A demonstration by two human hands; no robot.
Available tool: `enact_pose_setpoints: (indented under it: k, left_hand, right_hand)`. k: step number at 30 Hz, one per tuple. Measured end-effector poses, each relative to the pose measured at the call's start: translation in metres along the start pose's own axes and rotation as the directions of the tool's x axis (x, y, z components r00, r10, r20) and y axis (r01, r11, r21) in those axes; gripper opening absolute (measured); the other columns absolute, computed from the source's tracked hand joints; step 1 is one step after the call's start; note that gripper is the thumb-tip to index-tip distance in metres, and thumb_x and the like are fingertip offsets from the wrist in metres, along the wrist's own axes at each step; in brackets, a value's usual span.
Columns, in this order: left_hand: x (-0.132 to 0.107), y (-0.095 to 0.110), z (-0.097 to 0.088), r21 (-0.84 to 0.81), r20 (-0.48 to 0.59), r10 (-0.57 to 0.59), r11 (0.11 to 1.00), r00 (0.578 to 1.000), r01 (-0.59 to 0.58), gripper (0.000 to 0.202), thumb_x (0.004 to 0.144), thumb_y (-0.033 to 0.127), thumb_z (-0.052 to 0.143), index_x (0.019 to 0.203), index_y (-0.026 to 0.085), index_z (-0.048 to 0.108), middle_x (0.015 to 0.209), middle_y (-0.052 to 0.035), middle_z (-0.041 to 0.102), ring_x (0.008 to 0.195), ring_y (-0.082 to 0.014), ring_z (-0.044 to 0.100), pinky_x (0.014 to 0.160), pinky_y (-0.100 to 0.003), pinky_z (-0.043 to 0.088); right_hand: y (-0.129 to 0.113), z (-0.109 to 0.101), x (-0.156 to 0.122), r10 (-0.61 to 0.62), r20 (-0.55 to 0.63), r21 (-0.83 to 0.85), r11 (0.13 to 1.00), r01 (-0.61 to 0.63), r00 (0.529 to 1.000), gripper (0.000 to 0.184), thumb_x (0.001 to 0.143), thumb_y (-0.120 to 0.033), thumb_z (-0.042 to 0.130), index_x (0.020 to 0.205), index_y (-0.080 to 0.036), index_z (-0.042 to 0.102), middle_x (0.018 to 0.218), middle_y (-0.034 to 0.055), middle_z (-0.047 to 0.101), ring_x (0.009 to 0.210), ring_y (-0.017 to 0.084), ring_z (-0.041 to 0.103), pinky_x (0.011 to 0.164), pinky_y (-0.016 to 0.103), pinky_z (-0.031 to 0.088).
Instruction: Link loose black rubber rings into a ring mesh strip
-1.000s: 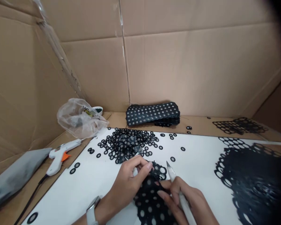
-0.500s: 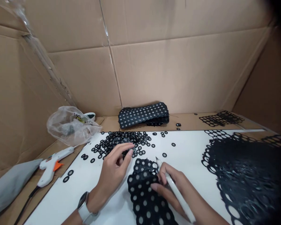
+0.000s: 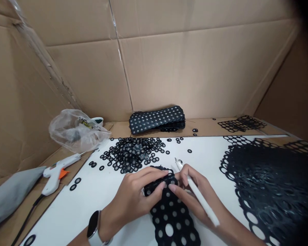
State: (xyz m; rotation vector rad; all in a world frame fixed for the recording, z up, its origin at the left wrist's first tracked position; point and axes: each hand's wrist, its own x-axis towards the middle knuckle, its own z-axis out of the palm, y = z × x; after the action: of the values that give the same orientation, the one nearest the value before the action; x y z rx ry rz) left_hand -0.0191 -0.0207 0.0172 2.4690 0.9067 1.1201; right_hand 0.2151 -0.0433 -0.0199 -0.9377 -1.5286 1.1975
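My left hand: half-curled, pinching dotted strip!
My right hand: wrapped round white tool, thumb on strip.
Rings: heaped near board, far-left corner.

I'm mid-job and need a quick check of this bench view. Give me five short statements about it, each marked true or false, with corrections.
1. The right hand holds a white pen-shaped tool. True.
2. The watch is on the right wrist. False: the watch is on the left wrist.
3. The left hand touches the dotted black strip. True.
4. The glue gun lies to the right of the pile of small round pieces. False: the glue gun lies to the left of the pile of small round pieces.
5. A stack of dotted strips lies near the back cardboard wall. True.
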Motion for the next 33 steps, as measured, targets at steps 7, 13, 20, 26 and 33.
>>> enact_pose_setpoints:
  k: [7, 13, 20, 26, 33]
  left_hand:
    - [0.0, -0.005, -0.001, -0.078, 0.061, -0.142, 0.986, 0.988, 0.146, 0.017, 0.099, 0.032, 0.081, 0.114, 0.026, 0.086, 0.104, -0.0017, 0.086, 0.09, -0.0171, 0.08, 0.083, -0.026, 0.062]
    - [0.01, 0.002, -0.007, -0.163, 0.265, -0.437, 0.858, 0.86, 0.487, 0.014, 0.097, 0.039, 0.079, 0.1, 0.029, 0.089, 0.09, -0.0001, 0.081, 0.069, -0.0137, 0.063, 0.059, -0.025, 0.044]
    - [0.01, 0.011, -0.003, -0.289, 0.302, -0.487, 0.772, 0.819, 0.566, 0.033, 0.101, 0.046, 0.069, 0.082, 0.02, 0.077, 0.069, 0.0007, 0.067, 0.055, -0.0114, 0.043, 0.051, -0.025, 0.031]
    - [0.012, -0.01, 0.0, -0.353, 0.1, -0.561, 0.752, 0.822, 0.556, 0.038, 0.103, 0.051, 0.064, 0.081, 0.019, 0.069, 0.077, -0.0016, 0.067, 0.071, -0.0165, 0.06, 0.064, -0.026, 0.047]
    - [0.013, -0.044, -0.017, -0.248, -0.185, -0.608, 0.789, 0.772, 0.562, 0.051, 0.103, 0.049, 0.069, 0.145, 0.019, 0.066, 0.074, 0.0008, 0.07, 0.072, -0.0182, 0.067, 0.068, -0.029, 0.051]
  right_hand:
    - [-0.003, 0.005, -0.004, -0.046, 0.054, -0.212, 0.976, 0.057, 0.997, 0.03, 0.108, -0.032, 0.06, 0.089, -0.025, 0.038, 0.08, -0.003, 0.053, 0.07, 0.014, 0.043, 0.066, 0.026, 0.04]
    - [0.007, 0.008, -0.011, 0.001, 0.078, -0.116, 0.993, 0.008, 0.997, 0.028, 0.104, -0.043, 0.068, 0.093, -0.026, 0.049, 0.07, -0.0035, 0.058, 0.06, 0.015, 0.05, 0.063, 0.027, 0.046]
    - [0.01, 0.008, -0.02, 0.065, 0.157, -0.034, 0.998, -0.06, 0.985, 0.029, 0.1, -0.053, 0.07, 0.094, -0.027, 0.057, 0.054, -0.0071, 0.05, 0.047, 0.015, 0.047, 0.067, 0.033, 0.053]
    - [0.008, 0.013, -0.019, 0.064, 0.065, -0.058, 0.996, -0.06, 0.996, 0.037, 0.103, -0.056, 0.065, 0.084, -0.026, 0.054, 0.06, -0.0041, 0.051, 0.052, 0.015, 0.047, 0.066, 0.033, 0.052]
    - [-0.004, 0.012, -0.007, 0.038, -0.024, -0.15, 0.988, -0.042, 0.999, 0.034, 0.108, -0.043, 0.064, 0.088, -0.024, 0.043, 0.083, -0.0007, 0.057, 0.071, 0.015, 0.046, 0.067, 0.027, 0.044]
